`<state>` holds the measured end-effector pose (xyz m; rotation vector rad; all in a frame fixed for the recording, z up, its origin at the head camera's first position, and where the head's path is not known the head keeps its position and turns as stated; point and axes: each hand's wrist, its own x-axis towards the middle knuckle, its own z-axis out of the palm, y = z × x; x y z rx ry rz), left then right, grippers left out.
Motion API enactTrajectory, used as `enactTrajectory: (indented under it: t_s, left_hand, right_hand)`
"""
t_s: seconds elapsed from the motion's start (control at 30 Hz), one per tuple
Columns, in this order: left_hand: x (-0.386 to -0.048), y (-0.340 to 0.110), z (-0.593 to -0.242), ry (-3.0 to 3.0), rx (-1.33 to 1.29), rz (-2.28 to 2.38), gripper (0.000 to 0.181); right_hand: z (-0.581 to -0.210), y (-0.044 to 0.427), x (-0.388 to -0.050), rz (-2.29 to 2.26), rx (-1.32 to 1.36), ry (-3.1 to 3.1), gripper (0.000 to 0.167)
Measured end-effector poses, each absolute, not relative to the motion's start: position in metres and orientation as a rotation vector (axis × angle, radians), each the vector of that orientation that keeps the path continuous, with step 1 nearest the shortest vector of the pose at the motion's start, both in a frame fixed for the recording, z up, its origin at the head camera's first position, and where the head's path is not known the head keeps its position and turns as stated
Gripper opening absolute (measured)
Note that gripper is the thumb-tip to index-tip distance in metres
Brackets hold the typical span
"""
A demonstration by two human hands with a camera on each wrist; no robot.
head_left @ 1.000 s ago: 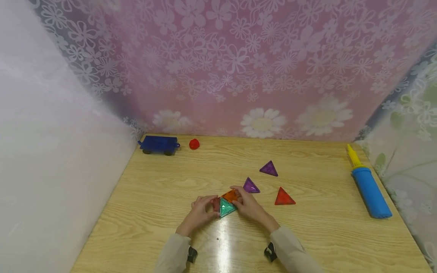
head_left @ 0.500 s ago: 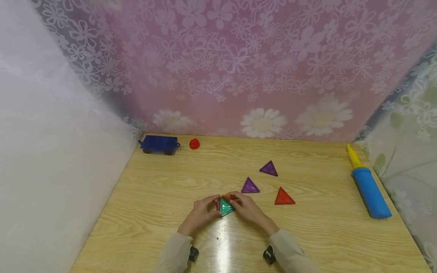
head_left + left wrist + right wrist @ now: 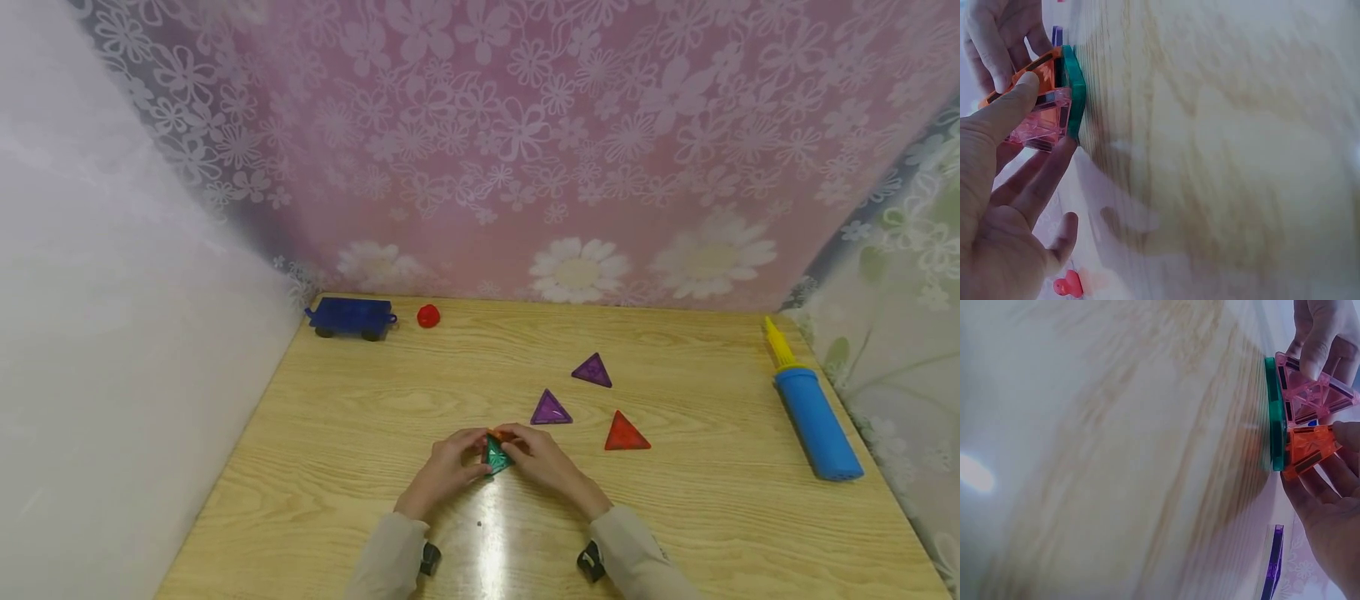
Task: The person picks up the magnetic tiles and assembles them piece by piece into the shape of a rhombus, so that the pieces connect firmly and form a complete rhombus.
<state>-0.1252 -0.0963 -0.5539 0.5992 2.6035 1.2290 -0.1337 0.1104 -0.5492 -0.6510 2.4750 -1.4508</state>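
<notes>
A translucent green triangular magnetic tile [image 3: 496,458] lies flat on the table between both hands. My left hand [image 3: 448,467] pinches a pink triangular magnetic tile [image 3: 1307,397] between thumb and fingers, raised up along one edge of the green tile. At another edge, my right hand [image 3: 545,461] pinches an orange triangular magnetic tile [image 3: 1309,447], also raised. In the wrist views the pink and orange tiles lean towards each other, close at their sides. From the head view, the fingers hide most of both raised tiles.
Beyond the right hand lie two purple triangular tiles [image 3: 551,408] and a red triangular tile [image 3: 626,432]. A blue toy wagon [image 3: 350,316] and a small red piece [image 3: 428,316] stand at the back left. A blue and yellow hand pump [image 3: 816,421] lies along the right edge.
The orange tile, flatter and wider in view before, has been tilted up over the green one. My right hand has moved inward, the left slightly right, bringing the hands closer together.
</notes>
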Motion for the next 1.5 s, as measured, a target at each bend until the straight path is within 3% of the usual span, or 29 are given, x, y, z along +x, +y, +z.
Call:
enactTrajectory:
  t_s: [0.63, 1.5]
  left_hand:
    - [-0.1245, -0.0933, -0.5554, 2.68, 0.63, 1.167, 0.062]
    - [-0.1292, -0.0881, -0.5508, 2.546, 0.659, 1.325, 0.054]
  right_hand:
    - [-0.5508, 0.1095, -0.134, -1.405, -0.733, 2.564, 0.028]
    - [-0.5522, 0.1167, -0.1356, -1.426, -0.663, 2.646, 0.028]
